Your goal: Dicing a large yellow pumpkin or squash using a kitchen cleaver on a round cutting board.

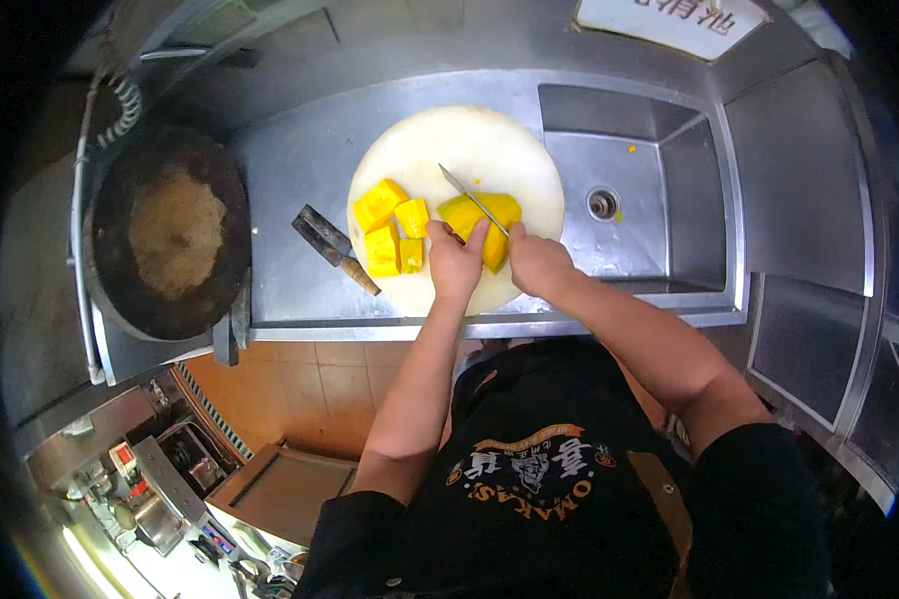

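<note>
A round white cutting board (449, 142) lies on the steel counter. My right hand (541, 262) grips the handle end of a knife (461, 183), whose blade slants across the top of a large yellow pumpkin piece (503, 207) with some greenish surface. From the left, my left hand (455, 258) holds the pumpkin piece, thumb close to the blade. How deep the blade sits in the flesh I cannot tell. Several cut pumpkin chunks (382, 204) are grouped on the board's left side, beside my left hand. The knife's handle is mostly hidden in my fist.
Left of the board lies a dark-bladed cleaver (322, 236), its wooden handle touching or nearly touching the board's edge. A large wok (176, 232) stands at far left. To the right is a steel sink (614, 180) with a drain and small orange scraps. Steel walls (419, 37) rise behind.
</note>
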Demonstrator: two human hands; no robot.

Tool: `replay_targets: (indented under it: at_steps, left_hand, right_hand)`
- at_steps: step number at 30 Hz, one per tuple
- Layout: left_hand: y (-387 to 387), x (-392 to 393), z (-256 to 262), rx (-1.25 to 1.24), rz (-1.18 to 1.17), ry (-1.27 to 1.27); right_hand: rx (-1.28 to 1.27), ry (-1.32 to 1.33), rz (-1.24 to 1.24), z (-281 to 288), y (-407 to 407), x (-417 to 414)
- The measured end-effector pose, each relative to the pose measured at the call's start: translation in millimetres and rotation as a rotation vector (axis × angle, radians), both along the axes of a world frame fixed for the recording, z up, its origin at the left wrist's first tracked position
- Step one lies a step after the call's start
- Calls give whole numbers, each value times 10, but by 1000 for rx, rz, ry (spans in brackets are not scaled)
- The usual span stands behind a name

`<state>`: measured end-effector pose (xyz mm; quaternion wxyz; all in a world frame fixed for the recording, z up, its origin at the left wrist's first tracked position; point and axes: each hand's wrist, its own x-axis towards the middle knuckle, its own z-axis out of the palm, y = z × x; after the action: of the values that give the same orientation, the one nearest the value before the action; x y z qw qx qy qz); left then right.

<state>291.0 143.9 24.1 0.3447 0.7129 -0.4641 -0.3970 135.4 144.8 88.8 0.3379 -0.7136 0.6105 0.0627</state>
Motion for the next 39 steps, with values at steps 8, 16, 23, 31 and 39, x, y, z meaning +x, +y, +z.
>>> replay_targets:
  at_steps: [8,16,23,31,39]
  left_hand:
    - [100,-78,87,-9,204,-68]
    - [299,48,47,-26,346,365]
    - [287,147,137,147,189,1108]
    - [136,106,95,-188,105,-162]
    - [882,-65,-85,-179,221,-65]
  right_hand:
    - [118,135,113,64,444,-603]
    - [-237,-22,165,25,-771,-541]
    - [-193,-217,-30,51,12,-834]
    - [-241,-161,34,100,550,-1133]
    - [-285,-202,181,463,414,-688]
